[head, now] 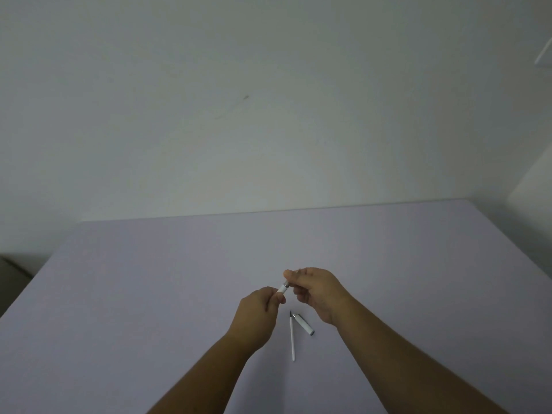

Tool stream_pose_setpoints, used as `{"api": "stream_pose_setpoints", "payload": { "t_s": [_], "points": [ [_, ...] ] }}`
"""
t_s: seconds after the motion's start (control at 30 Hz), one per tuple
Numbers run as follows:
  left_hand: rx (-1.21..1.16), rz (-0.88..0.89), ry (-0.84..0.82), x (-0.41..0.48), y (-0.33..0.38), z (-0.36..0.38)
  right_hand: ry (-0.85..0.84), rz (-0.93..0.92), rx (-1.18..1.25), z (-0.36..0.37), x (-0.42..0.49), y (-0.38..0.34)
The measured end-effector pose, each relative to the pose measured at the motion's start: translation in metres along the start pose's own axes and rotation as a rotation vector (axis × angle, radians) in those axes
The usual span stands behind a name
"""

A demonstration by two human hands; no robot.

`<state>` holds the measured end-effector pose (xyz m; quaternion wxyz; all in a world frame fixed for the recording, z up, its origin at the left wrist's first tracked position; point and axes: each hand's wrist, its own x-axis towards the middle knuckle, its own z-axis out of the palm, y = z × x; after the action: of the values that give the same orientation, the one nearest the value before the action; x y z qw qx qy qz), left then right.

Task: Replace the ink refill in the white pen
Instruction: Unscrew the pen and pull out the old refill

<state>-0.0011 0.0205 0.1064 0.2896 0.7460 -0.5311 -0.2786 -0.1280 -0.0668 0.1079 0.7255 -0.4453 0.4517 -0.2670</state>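
Forearms cut off at the bottom edge, both raised over the lilac desk (149,279). Left hand (258,312) closed around the pen (283,288), only its white end with a metal ring showing. Right hand (316,291) pinching that metal end, fingertips hiding what lies beyond. Refill (292,336) flat on the desk just below the pen; short white piece (305,324) beside it, touching or not unclear.
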Motion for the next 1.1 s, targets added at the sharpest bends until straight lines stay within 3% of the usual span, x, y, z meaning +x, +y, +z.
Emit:
{"api": "stream_pose_setpoints", "payload": {
  "t_s": [0.13, 0.27, 0.43, 0.57, 0.7, 0.87, 1.0, 1.1],
  "points": [
    [0.000, -0.007, 0.003, -0.002, 0.000, 0.000, -0.036, -0.037, 0.075, -0.001, 0.001, 0.003],
    [-0.005, -0.016, 0.006, -0.004, -0.001, 0.000, 0.058, -0.036, -0.051, 0.002, -0.001, 0.003],
    [-0.016, -0.026, 0.010, -0.006, -0.002, -0.002, -0.016, -0.052, 0.023, 0.000, -0.001, 0.004],
    [-0.009, -0.014, 0.009, -0.006, -0.001, -0.002, 0.043, -0.024, -0.083, 0.003, -0.003, 0.004],
    [-0.016, -0.027, 0.013, -0.006, -0.001, -0.002, -0.030, -0.046, 0.023, 0.002, -0.003, 0.003],
    [-0.021, -0.022, 0.014, -0.008, 0.000, -0.003, 0.055, -0.021, -0.068, 0.006, -0.005, 0.002],
    [-0.023, -0.020, 0.014, -0.008, 0.000, -0.004, -0.022, -0.031, 0.033, 0.005, -0.005, 0.000],
    [-0.030, -0.024, 0.012, -0.007, 0.001, -0.004, 0.008, -0.014, -0.056, 0.006, -0.006, -0.001]
  ]
}}
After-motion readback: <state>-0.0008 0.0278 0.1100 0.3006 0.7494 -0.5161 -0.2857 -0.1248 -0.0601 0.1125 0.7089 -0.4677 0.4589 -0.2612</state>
